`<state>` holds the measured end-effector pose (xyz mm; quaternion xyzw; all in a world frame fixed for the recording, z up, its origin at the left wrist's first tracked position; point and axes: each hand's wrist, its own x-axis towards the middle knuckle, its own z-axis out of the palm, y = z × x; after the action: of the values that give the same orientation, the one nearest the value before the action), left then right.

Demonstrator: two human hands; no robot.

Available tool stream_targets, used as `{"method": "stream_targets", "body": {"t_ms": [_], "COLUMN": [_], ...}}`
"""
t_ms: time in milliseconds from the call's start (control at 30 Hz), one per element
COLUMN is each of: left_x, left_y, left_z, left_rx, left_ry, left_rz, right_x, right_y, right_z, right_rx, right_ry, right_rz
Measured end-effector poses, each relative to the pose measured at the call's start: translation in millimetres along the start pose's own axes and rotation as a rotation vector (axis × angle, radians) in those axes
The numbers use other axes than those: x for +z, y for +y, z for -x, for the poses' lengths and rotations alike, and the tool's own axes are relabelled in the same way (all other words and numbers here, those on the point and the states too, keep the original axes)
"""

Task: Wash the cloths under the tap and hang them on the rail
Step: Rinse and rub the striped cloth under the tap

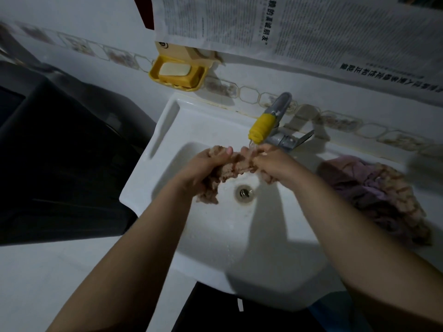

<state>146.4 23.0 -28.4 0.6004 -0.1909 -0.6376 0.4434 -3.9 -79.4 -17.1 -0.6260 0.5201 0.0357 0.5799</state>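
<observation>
White sink [191, 121] fills mid-frame, set against a tiled wall [96, 20]; basin centre has the drain [244, 192]. Dark bulky appliance [60, 152] just beside the sink's left edge, can't tell what it is. Newspaper sheets [311, 27] hang on the wall above the sink's back edge. Pile of cloths [374, 195], purple and beige, sits on the sink's right rim, well apart from the hands. Both forearms come in from the bottom edge over the front rim. Beige cloth [230, 168] is bunched over the basin, above the drain toward the back, stretched between the two hands, one end dangling down on the left. Left hand [206, 164] is clenched around the cloth's left part, thumb on top. Right hand [271, 161] is closed on the right part, fingers curled into the fabric right under the spout. Tap [278, 111] at the back right edge, grey body with a yellow nozzle [261, 128]; water is running onto the cloth at the right hand. Yellow soap dish [178, 74] on the wall above the sink's back left corner, pale soap bar [174, 69] in it.
</observation>
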Motion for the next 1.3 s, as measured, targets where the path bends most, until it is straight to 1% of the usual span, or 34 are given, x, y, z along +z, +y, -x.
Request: {"method": "stream_targets", "body": {"t_ms": [67,100,133,200,267,333,367,400,433,500,533,567,600,667,700,733,767,800,833,867,900,933,967,1000,1033,1067,1100,1133,1167,1200,1233,1267,1300], "left_x": [-6.7,-9.2,-9.7,-12.0,-11.7,-12.9,-13.7,-13.7,-13.0,-7.9,-3.1,2.2,8.1,19.0,24.0,30.7,39.7,47.4,52.9,60.8,63.7,62.6,59.0,54.0,53.1,55.8,60.1,64.4,69.3,73.4,74.0,73.0,67.0], "left_y": [2.3,5.0,9.4,12.3,13.2,10.0,7.0,3.1,-0.9,-10.1,-13.4,-16.7,-17.6,-12.9,-12.6,-9.7,-7.7,-7.9,-10.9,-11.7,-13.8,-14.0,-10.2,-5.1,-7.2,-4.9,-2.8,-2.6,-5.1,-7.4,-9.3,-7.1,-9.6], "left_z": [2.3,3.9,6.9,9.6,6.5,1.2,-1.8,-3.4,-3.9,-9.6,-13.6,-19.2,-23.9,-29.9,-34.9,-33.7,-32.7,-33.5,-39.0,-39.4,-42.6,-45.2,-45.3,-48.0,-51.0,-47.7,-38.6,-30.9,-29.0,-28.5,-29.4,-32.0,-33.6], "left_rx": [0.059,0.089,0.125,0.176,0.163,0.111,0.116,0.121,0.109,0.054,0.029,0.017,0.011,-0.017,-0.040,-0.076,-0.092,-0.096,-0.098,-0.126,-0.154,-0.161,-0.172,-0.137,-0.133,-0.181,-0.170,-0.166,-0.248,-0.227,-0.174,-0.136,-0.137], "left_ry": [0.138,0.180,0.183,0.182,0.279,0.373,0.397,0.398,0.389,0.393,0.417,0.441,0.454,0.441,0.427,0.401,0.344,0.310,0.297,0.335,0.405,0.467,0.504,0.535,0.565,0.564,0.506,0.430,0.432,0.420,0.473,0.485,0.461], "left_rz": [-0.156,-0.191,-0.224,-0.399,-0.723,-0.967,-1.005,-0.972,-0.841,-0.434,-0.221,-0.023,0.125,0.326,0.389,0.425,0.443,0.436,0.468,0.445,0.427,0.363,0.376,0.272,0.050,0.147,0.300,0.309,0.293,0.309,0.229,0.246,0.253], "right_x": [-10.7,-15.2,-18.4,-21.2,-21.6,-20.6,-18.6,-16.0,-11.9,-2.1,2.9,8.5,15.8,35.8,46.2,53.7,55.4,50.8,42.3,33.1,28.2,29.7,37.8,49.1,57.6,58.8,52.4,42.9,32.8,27.6,28.6,34.6,43.4], "right_y": [9.3,13.9,17.9,22.0,24.7,27.2,28.1,28.3,26.1,15.6,8.5,2.3,-3.7,-10.8,-12.8,-14.8,-18.4,-23.0,-28.8,-33.7,-35.8,-35.9,-33.9,-30.6,-27.4,-26.8,-27.5,-28.9,-29.7,-30.2,-29.8,-28.7,-26.0], "right_z": [1.0,1.8,2.9,5.1,3.9,1.4,0.0,-1.1,-0.7,1.5,3.2,4.2,6.4,13.4,16.3,17.1,15.8,11.7,5.0,-0.1,-3.2,-1.7,1.5,7.0,12.7,16.9,14.9,8.7,1.3,-1.5,-1.6,3.2,9.2], "right_rx": [-0.039,-0.045,-0.050,-0.073,-0.114,-0.146,-0.150,-0.141,-0.128,-0.121,-0.126,-0.144,-0.177,-0.306,-0.375,-0.406,-0.392,-0.318,-0.204,-0.097,-0.031,-0.027,-0.088,-0.182,-0.270,-0.279,-0.224,-0.146,-0.078,-0.033,-0.028,-0.061,-0.113], "right_ry": [-0.127,-0.171,-0.187,-0.148,-0.093,-0.037,-0.008,0.010,0.007,-0.004,0.029,0.087,0.152,0.244,0.277,0.320,0.363,0.399,0.418,0.434,0.440,0.430,0.412,0.407,0.425,0.444,0.456,0.461,0.457,0.449,0.453,0.471,0.487], "right_rz": [-0.052,-0.046,-0.017,0.033,0.050,0.000,-0.079,-0.203,-0.376,-0.761,-0.870,-0.862,-0.732,-0.314,-0.120,0.037,0.138,0.179,0.135,0.080,0.063,0.124,0.230,0.328,0.372,0.362,0.328,0.283,0.251,0.240,0.239,0.265,0.308]}}
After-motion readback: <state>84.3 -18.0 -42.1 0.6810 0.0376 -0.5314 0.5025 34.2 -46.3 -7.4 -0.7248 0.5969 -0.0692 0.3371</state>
